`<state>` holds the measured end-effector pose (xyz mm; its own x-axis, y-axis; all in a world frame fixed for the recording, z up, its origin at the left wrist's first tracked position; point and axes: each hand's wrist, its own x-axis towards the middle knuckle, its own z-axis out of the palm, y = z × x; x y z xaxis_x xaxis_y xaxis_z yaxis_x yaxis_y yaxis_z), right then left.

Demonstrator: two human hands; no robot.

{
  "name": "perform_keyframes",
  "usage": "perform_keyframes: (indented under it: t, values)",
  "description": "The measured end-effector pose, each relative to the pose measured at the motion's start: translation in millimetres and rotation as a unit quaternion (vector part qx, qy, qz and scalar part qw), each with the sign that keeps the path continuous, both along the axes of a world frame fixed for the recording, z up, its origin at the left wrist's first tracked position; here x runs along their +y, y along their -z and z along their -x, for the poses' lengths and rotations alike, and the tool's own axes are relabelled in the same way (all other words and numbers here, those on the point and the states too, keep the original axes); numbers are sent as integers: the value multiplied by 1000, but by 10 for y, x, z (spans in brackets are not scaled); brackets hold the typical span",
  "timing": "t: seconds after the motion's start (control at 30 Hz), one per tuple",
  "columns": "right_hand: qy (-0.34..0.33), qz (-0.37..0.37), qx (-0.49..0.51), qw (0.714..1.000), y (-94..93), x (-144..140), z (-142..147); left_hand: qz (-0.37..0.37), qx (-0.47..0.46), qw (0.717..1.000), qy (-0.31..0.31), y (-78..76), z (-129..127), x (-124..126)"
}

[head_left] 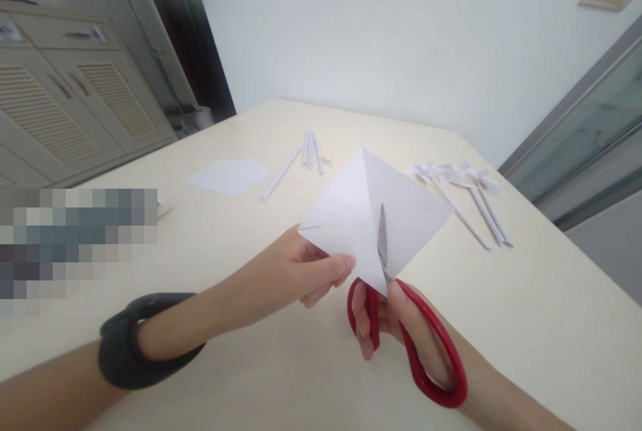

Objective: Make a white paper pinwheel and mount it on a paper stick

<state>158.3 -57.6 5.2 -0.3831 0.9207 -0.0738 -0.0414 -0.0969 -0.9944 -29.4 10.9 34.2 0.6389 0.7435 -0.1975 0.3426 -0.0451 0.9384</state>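
Note:
A creased square of white paper (pixel 341 207) is held up over the table, one corner pointing toward me. My left hand (pixel 313 270) pinches its lower left edge, thumb on top and fingers beneath. A short slit runs in from the left corner. My right hand (pixel 401 317) grips a pair of scissors with red handles (pixel 439 344). One blade lies above the sheet and the other passes beneath it, at the corner nearest me. The lower blade is mostly hidden by the paper.
Loose white sheets (pixel 228 177) lie at the left on the cream table (pixel 241 377). Rolled paper sticks (pixel 308 148) and tiny pieces (pixel 326 162) lie at the back. Paper pinwheels (pixel 464 175) on sticks rest at the right. A wall stands behind.

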Motion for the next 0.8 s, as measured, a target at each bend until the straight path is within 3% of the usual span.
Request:
perform_keyframes:
  t: [0.8]
  values:
    - [13, 17, -4, 1000, -6, -5, 7, -19, 17, 1000, 18, -29, -5, -8]
